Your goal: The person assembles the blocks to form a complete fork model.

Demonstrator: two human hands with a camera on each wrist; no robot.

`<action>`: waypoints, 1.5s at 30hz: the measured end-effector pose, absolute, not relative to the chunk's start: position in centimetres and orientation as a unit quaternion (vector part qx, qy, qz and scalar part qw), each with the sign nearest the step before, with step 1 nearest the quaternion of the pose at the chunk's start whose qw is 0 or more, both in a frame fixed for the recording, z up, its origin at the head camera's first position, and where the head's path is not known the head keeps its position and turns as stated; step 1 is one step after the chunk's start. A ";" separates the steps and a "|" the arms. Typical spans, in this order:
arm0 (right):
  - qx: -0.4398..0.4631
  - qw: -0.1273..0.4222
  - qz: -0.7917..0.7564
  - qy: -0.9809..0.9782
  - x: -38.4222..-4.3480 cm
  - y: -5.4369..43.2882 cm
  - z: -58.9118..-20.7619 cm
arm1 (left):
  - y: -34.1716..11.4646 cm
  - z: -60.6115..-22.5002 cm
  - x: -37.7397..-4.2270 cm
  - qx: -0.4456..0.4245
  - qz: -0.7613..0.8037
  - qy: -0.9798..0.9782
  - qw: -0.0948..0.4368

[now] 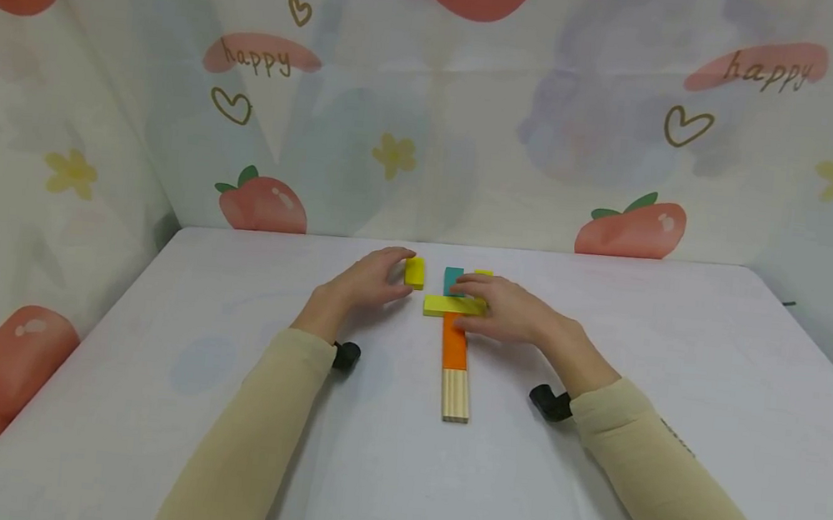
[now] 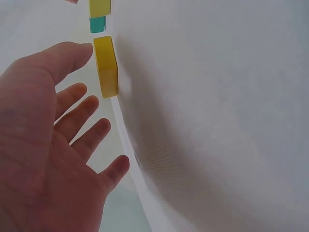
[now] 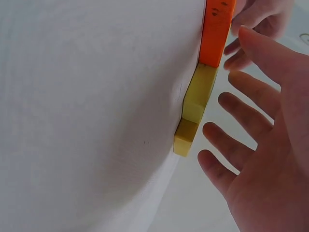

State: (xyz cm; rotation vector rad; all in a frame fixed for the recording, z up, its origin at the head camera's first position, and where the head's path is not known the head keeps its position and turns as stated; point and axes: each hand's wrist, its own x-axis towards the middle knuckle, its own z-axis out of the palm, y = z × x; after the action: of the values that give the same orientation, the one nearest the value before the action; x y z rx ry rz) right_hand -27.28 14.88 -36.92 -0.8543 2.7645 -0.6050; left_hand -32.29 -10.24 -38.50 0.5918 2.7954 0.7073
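Wooden blocks lie on the white tabletop. My left hand (image 1: 369,279), fingers spread apart, is beside a yellow block (image 1: 414,272) at the left; in the left wrist view its thumb tip comes right up to that block (image 2: 106,67). Over the right end of a crosswise yellow-green block (image 1: 444,306) reaches my right hand (image 1: 511,309), its fingers extended and parted. Beyond the crosswise block are a teal block (image 1: 452,281) and another yellow block (image 1: 484,272), mostly hidden by the right hand. An orange block (image 1: 455,347) runs from the crosswise block toward me.
A plain striped wood block (image 1: 455,395) continues the orange one at its near end. The table's far edge (image 1: 328,237) is close behind the blocks, with a printed cloth backdrop (image 1: 478,90) rising there. A black wrist mount (image 1: 550,403) hangs by the right cuff.
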 end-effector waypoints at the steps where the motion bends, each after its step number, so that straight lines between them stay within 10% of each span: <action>1: -0.286 0.094 -0.201 0.932 -27.3 14.9 -37.0 | -10.2 -38.5 -32.4 0.201 0.240 0.945 0.099; 45: -0.267 0.114 -0.163 0.943 -26.9 14.3 -37.0 | -9.7 -38.7 -33.8 0.194 0.225 0.948 0.116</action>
State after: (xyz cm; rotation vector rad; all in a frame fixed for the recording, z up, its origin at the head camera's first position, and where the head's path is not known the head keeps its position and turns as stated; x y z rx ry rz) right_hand -26.92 14.32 -36.95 -0.7830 2.7647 -0.4776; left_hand -33.80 -9.67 -38.68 0.5686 2.7763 0.6593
